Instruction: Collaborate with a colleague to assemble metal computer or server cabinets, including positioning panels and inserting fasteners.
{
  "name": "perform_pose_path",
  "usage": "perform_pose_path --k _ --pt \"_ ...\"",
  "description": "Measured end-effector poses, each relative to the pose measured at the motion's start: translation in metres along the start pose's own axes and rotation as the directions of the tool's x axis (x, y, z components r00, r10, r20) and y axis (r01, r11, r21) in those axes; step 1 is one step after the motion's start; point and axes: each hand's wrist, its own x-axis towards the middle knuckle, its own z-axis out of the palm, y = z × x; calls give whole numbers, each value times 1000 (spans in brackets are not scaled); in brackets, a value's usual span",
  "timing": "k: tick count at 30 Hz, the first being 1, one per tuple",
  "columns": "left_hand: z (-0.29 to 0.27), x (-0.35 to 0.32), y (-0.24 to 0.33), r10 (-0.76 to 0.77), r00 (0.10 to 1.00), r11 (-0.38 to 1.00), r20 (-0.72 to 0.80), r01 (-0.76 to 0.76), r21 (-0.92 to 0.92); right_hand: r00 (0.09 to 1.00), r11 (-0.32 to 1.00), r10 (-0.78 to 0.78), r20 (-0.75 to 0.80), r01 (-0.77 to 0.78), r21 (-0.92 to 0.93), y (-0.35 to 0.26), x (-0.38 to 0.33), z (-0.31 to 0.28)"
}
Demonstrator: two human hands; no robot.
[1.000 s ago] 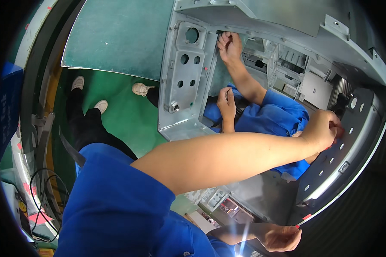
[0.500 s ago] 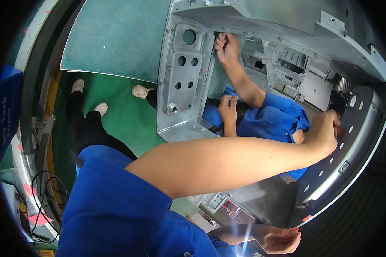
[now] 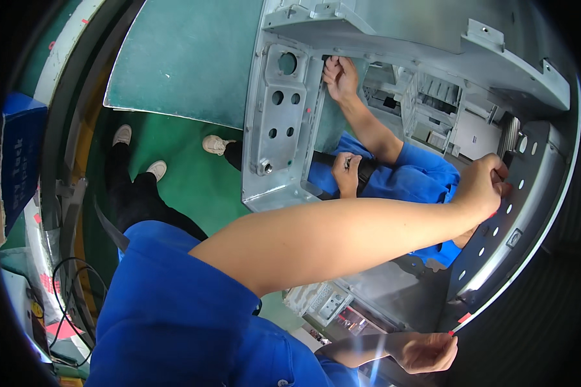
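Observation:
My left hand [image 3: 483, 188] reaches across the picture to the dark perforated side panel [image 3: 505, 222] at the right. Its fingers are bent together against the panel, with a bit of red at the fingertips too small to name. Lower down, my right hand [image 3: 430, 353] is beside the panel's lower end, its fingers curled inward. A small red spot shows by its fingertips; whether anything is held there is hidden. Both hands are at a large grey sheet-metal frame [image 3: 284, 193], which has a bracket plate [image 3: 283, 109] with round holes on its left wall.
Beyond the frame a co-worker in a blue shirt [image 3: 400, 193] has one raised hand [image 3: 340, 79] at its upper inner edge and the other hand [image 3: 346, 173] near the waist. A green board [image 3: 181, 64] lies upper left. At far left are a blue box [image 3: 22, 161] and black cables [image 3: 71, 264].
The view has shifted slightly, so the frame sits a little differently. My left hand is still at the panel, its bent fingers showing more. My right hand stays by the panel's lower end.

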Motion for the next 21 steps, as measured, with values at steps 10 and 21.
perform_pose_path --k 10,21 --pt "21 -9 -20 120 989 993 -82 -121 -3 998 998 -14 54 10 61 2 4 -7" --pt "2 -17 -23 -12 988 971 153 48 -234 997 1000 -18 76 16 19 6 2 -9"
